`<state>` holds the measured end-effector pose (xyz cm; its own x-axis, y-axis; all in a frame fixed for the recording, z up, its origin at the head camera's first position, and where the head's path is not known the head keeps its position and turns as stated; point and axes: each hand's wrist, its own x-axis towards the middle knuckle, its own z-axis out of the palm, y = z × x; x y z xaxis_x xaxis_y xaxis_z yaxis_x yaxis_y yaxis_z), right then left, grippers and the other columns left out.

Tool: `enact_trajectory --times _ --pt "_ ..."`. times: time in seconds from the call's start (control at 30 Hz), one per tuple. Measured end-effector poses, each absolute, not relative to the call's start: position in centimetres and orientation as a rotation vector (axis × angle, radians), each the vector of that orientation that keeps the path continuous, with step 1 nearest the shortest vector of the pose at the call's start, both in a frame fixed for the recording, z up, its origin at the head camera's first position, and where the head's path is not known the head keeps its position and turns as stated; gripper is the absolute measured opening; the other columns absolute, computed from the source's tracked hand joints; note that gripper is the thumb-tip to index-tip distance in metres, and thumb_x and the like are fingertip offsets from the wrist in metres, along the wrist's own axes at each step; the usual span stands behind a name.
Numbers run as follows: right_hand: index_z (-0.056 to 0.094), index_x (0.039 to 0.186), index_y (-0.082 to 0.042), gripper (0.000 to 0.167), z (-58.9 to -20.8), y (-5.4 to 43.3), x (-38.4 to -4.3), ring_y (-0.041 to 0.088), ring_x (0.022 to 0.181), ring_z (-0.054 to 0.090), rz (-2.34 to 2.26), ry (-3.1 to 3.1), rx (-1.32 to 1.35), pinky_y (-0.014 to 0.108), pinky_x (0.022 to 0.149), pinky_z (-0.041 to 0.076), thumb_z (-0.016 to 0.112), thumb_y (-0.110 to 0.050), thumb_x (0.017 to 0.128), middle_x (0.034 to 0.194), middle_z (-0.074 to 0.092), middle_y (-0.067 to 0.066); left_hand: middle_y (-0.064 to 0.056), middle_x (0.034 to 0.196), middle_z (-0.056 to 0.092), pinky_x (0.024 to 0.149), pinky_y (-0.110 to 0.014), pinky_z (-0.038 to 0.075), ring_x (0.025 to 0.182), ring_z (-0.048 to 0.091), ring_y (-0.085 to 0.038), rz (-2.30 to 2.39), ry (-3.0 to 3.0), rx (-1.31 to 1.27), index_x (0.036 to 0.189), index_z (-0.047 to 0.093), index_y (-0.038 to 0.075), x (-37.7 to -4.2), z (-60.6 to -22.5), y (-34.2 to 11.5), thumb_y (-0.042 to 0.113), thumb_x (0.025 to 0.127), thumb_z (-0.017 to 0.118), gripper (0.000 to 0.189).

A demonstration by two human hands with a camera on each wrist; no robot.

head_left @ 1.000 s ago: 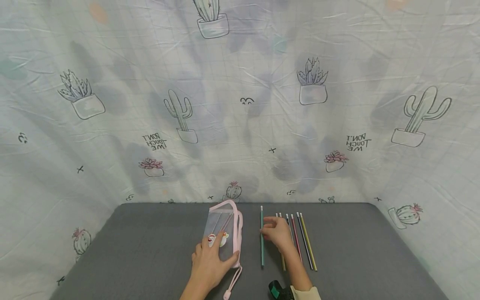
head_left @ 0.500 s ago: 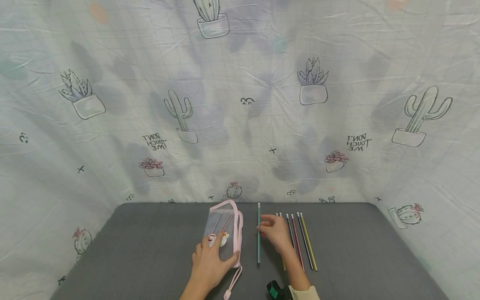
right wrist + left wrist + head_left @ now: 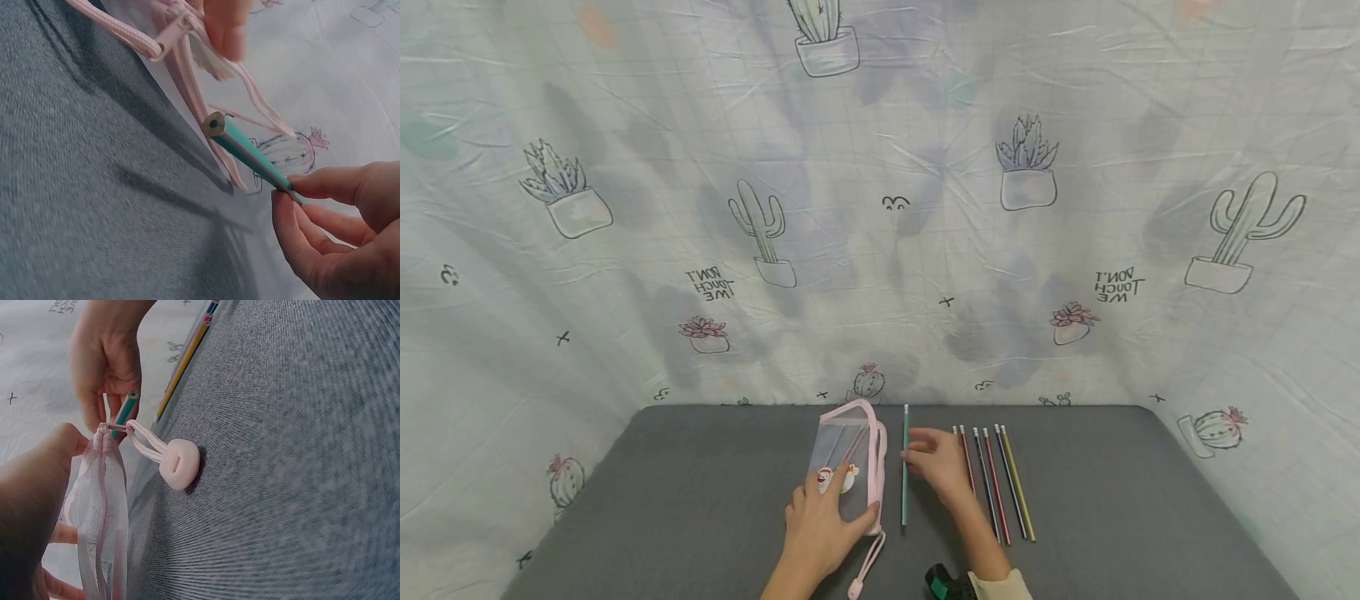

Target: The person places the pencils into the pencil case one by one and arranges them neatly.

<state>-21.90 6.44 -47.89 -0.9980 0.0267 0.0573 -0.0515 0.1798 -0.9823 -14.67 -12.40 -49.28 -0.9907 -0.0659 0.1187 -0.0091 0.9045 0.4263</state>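
My right hand [image 3: 942, 465] pinches a teal pencil [image 3: 905, 492] between thumb and fingertips, just right of the pencil case. In the right wrist view the pencil's flat, unsharpened end [image 3: 215, 124] points toward the camera, near the zip edge. A see-through mesh pencil case [image 3: 838, 442] with pink trim lies at the table's middle. My left hand [image 3: 822, 521] rests on it, fingers spread over its upper face and thumb at the pink edge. A pink wrist strap [image 3: 868, 560] trails from its near corner; the strap's toggle [image 3: 180, 464] touches the cloth. The case's contents are hard to make out.
Several pencils lie side by side right of the case, among them a red one [image 3: 992, 475] and a yellow one [image 3: 1017, 483]; my right forearm covers part of the row. Grey cloth covers the table [image 3: 700, 500]. A cactus-print curtain [image 3: 880, 250] hangs behind.
My right hand has carried the teal pencil leftward, away from the other pencils and closer to the case. The left hand and the case have stayed put.
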Motion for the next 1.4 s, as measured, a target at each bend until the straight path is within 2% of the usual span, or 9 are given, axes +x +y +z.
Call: enact_trajectory --times 0.33,0.6,0.83,1.13,1.4 --pt "0.065 0.125 0.018 0.042 -48.0 5.0 -21.8 0.032 0.087 0.077 2.011 -2.356 0.055 0.039 0.074 0.064 0.075 0.011 0.085 0.101 0.073 0.027 -0.032 0.137 0.052 0.092 -0.071 0.045 0.118 0.055 -0.052 -0.677 -2.950 0.077 0.152 0.056 0.017 -14.9 -49.3 -12.5 0.068 0.085 0.072 0.085" --pt "0.064 0.126 0.019 0.040 -48.2 4.4 -21.7 0.035 0.087 0.077 2.083 -2.288 0.048 0.040 0.075 0.064 0.074 0.011 0.088 0.104 0.073 0.033 -0.032 0.135 0.053 0.087 -0.068 0.047 0.112 0.057 -0.050 -0.655 -2.925 0.042 0.150 0.058 0.016 -14.7 -49.3 -12.4 0.068 0.086 0.071 0.083" --pt "0.062 0.127 0.020 0.040 -48.4 4.0 -21.8 0.036 0.091 0.077 2.141 -2.228 0.008 0.040 0.076 0.064 0.072 0.012 0.089 0.109 0.071 0.035 -0.032 0.136 0.053 0.088 -0.069 0.047 0.113 0.056 -0.051 -0.670 -2.918 0.034 0.150 0.058 0.016 -14.6 -49.2 -12.4 0.068 0.086 0.071 0.083" --pt "0.063 0.127 0.020 0.039 -48.6 3.8 -21.8 0.032 0.093 0.076 2.181 -2.185 -0.031 0.041 0.078 0.064 0.072 0.011 0.090 0.111 0.071 0.036 -0.032 0.134 0.054 0.086 -0.069 0.047 0.112 0.057 -0.050 -0.666 -2.915 0.044 0.150 0.058 0.016 -14.6 -49.4 -12.5 0.068 0.085 0.071 0.084" --pt "0.063 0.126 0.020 0.039 -49.0 3.3 -21.6 0.034 0.093 0.076 2.167 -2.172 -0.028 0.042 0.077 0.064 0.072 0.011 0.089 0.109 0.071 0.035 -0.032 0.134 0.055 0.086 -0.069 0.047 0.111 0.058 -0.050 -0.674 -2.914 0.043 0.150 0.059 0.016 -14.6 -49.4 -12.5 0.068 0.084 0.072 0.084"
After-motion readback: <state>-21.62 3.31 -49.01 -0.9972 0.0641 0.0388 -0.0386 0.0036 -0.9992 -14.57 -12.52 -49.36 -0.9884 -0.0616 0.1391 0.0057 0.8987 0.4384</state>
